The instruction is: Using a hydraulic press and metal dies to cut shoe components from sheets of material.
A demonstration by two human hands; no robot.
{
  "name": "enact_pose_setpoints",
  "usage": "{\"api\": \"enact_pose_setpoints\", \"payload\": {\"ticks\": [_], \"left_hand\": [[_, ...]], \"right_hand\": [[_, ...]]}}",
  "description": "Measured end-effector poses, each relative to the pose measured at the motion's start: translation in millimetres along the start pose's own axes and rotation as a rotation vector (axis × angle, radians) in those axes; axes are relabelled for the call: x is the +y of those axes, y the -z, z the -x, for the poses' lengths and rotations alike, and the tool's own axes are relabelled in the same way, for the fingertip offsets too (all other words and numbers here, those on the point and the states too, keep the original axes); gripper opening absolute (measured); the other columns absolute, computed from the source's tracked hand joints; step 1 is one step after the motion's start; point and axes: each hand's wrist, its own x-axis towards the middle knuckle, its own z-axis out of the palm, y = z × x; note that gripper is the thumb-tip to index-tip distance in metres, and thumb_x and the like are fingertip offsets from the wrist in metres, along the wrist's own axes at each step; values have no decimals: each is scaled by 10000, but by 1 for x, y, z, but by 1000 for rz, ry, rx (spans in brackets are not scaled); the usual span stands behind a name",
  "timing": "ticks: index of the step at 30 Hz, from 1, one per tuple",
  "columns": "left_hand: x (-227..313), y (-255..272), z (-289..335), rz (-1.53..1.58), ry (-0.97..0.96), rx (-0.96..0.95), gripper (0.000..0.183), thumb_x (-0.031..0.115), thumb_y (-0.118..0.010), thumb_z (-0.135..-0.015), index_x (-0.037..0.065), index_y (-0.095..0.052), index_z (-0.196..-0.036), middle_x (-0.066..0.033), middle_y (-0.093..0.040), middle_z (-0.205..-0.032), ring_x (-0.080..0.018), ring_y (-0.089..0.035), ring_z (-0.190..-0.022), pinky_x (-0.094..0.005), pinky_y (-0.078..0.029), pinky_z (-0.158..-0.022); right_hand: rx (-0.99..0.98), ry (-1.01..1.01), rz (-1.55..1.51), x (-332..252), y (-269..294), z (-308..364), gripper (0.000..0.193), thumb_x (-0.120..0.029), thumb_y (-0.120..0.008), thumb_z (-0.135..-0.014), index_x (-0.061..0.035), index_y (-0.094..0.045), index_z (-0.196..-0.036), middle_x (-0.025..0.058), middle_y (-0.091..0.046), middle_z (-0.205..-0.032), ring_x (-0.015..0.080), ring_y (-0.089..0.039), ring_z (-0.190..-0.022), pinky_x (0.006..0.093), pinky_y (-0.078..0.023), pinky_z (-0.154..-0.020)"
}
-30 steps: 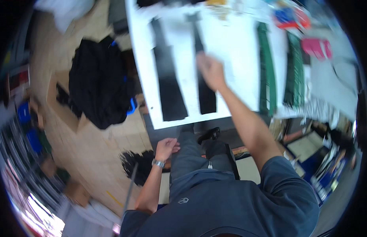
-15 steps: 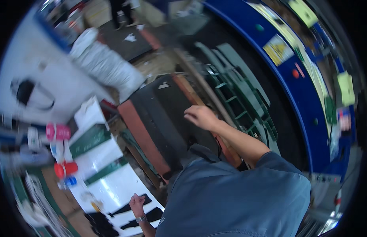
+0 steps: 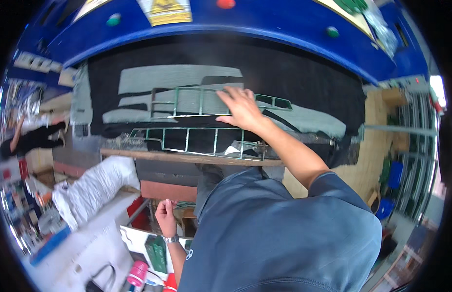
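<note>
My right hand reaches over the work surface, its fingers spread across a long green metal frame with crossbars, which looks like a cutting die. Whether the fingertips press on it or hover, I cannot tell. A second similar die lies nearer to me, along the front edge. Both rest on a black sheet of material with long cut-out gaps, where a grey surface shows through. My left hand, with a metal watch at the wrist, hangs low at the left with curled fingers. What they hold, if anything, is hidden.
A blue machine beam with coloured buttons spans the far side. A wooden rail runs along the near edge. At the left lie a stuffed white sack and a white table with a pink container. Another person stands far left.
My view has turned right, from the white table to the machine. My right hand is now over the dies; my left hand has left the white table's black pieces.
</note>
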Motion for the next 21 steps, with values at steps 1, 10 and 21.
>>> {"api": "enact_pose_setpoints", "payload": {"ticks": [1, 10, 21], "left_hand": [[11, -2, -18, -56, -29, -69, 265, 195, -595, -1126, -1, -665, -961, -71, -749, -955, -132, -689, -899, -287, -551, -853], [94, -25, -154, -181, -248, -369, 210, 183, -616, -1114, 4, -686, -1029, -65, -772, -981, -105, -693, -912, -267, -542, -853], [164, -198, -190, -424, -453, -546, 175, 160, -707, -1053, -12, -738, -1068, -65, -730, -995, -107, -682, -877, -271, -547, -784]], "right_hand": [[3, -29, -2, 4, -4, 2, 847, -451, -883, -802, -95, -565, -1501, 205, -562, -1488, 395, -551, -1348, 554, -399, -1102], [72, -68, -78, 26, 63, 42, 910, -423, -895, -788, -87, -520, -1546, 163, -582, -1489, 340, -513, -1389, 537, -330, -1149], [4, -271, 17, 194, 153, 155, 938, -309, -916, -767, -123, -495, -1583, 161, -551, -1567, 346, -482, -1472, 507, -284, -1249]]}}
